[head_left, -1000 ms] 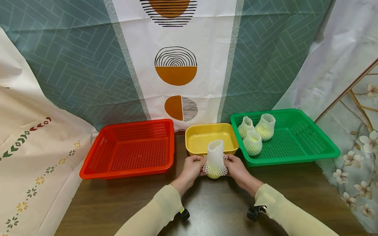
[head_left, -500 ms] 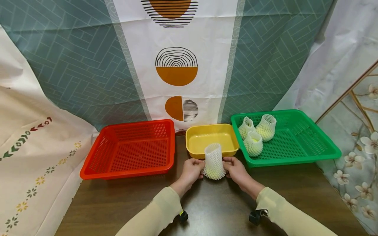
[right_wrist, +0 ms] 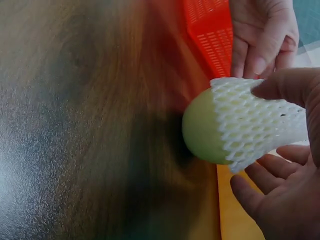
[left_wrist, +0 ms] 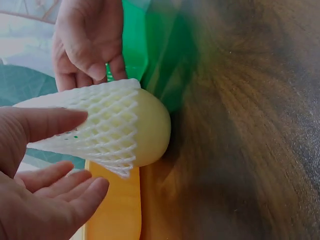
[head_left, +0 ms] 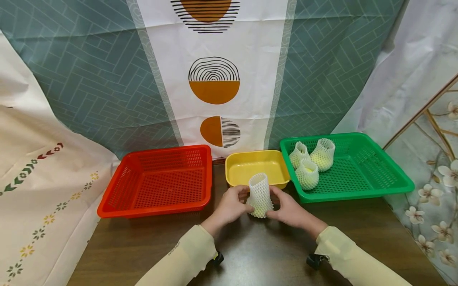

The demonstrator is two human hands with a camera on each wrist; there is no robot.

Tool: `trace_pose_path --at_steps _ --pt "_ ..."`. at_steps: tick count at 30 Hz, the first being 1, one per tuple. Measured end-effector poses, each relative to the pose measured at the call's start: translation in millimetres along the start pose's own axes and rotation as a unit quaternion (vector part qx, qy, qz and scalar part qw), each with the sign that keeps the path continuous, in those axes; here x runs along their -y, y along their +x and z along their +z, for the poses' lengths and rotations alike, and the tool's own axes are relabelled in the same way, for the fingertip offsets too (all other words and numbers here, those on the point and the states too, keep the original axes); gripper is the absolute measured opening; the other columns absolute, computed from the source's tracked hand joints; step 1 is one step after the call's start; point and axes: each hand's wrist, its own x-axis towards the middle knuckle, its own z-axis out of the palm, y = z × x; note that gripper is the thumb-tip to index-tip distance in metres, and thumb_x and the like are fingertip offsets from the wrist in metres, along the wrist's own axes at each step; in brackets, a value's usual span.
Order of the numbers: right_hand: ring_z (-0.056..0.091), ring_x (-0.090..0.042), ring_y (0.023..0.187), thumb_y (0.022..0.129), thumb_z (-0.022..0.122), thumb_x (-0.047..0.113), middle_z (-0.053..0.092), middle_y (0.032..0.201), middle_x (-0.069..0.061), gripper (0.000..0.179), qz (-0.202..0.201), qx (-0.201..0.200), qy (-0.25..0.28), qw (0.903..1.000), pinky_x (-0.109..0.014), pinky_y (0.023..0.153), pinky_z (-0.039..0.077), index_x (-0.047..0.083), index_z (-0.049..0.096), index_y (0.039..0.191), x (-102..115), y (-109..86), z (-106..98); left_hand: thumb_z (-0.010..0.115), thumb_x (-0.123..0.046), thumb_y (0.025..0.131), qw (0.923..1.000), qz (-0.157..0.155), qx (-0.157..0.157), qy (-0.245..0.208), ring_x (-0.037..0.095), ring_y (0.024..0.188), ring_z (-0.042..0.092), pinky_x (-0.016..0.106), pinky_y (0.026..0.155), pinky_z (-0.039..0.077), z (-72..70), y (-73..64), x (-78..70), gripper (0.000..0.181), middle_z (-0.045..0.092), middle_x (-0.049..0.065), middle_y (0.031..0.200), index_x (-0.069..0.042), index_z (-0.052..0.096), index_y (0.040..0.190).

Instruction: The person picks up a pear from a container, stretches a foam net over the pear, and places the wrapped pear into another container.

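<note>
A white foam net sleeve stands upright on the table, its narrow open end up. Inside its lower part sits a round pale green fruit, the bare bottom of which shows below the net in both wrist views. My left hand is at the net's left side, thumb against the mesh and fingers loosely extended, as the left wrist view shows. On the other side my right hand has its thumb at the net, while its relaxed fingers lie spread along the sleeve's far side.
Behind the hands is a yellow basin. A green basket to the right holds 3 net-wrapped fruits at its left end. On the left lies a red basket. All rest on a dark wooden table before a patterned cloth.
The fingers pinched the net's lower edge earlier and drew it down over the fruit. Now both hands have loosened and spread around the sleeve's sides, wrists moving slightly outward.
</note>
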Motion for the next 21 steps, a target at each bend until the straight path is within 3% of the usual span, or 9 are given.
trace_pose_path --at_steps 4,10,21 --pt "0.057 -0.023 0.115 0.07 0.082 0.031 0.055 0.13 0.001 0.075 -0.015 -0.011 -0.037 0.9991 -0.048 0.096 0.047 0.019 0.045 0.134 0.2 -0.1 1.4 0.08 -0.014 0.07 0.9998 0.008 0.014 0.009 0.021 0.103 0.064 0.037 0.091 0.052 2.0 0.7 -0.4 0.053 0.066 0.005 0.116 -0.009 0.062 0.119" --pt "0.06 -0.017 0.112 0.068 0.083 0.032 0.06 0.123 0.006 0.063 -0.001 -0.037 -0.051 0.998 -0.043 0.094 0.05 0.025 0.056 0.124 -0.7 1.0 2.3 0.08 -0.015 0.071 0.9988 0.019 0.01 0.045 0.015 0.098 0.065 0.031 0.087 0.053 6.6 3.0 4.3 0.046 0.069 0.001 0.109 -0.011 0.065 0.115" --pt "0.061 -0.014 0.109 0.061 0.086 0.034 0.064 0.116 0.007 0.064 -0.012 -0.018 -0.073 0.9971 -0.04 0.093 0.05 0.025 0.059 0.119 -4.9 6.4 5.4 0.08 -0.014 0.067 0.9971 0.023 0.002 0.072 0.013 0.085 0.064 0.024 0.071 0.053 9.1 1.7 5.8 0.037 0.071 -0.001 0.093 -0.012 0.07 0.103"
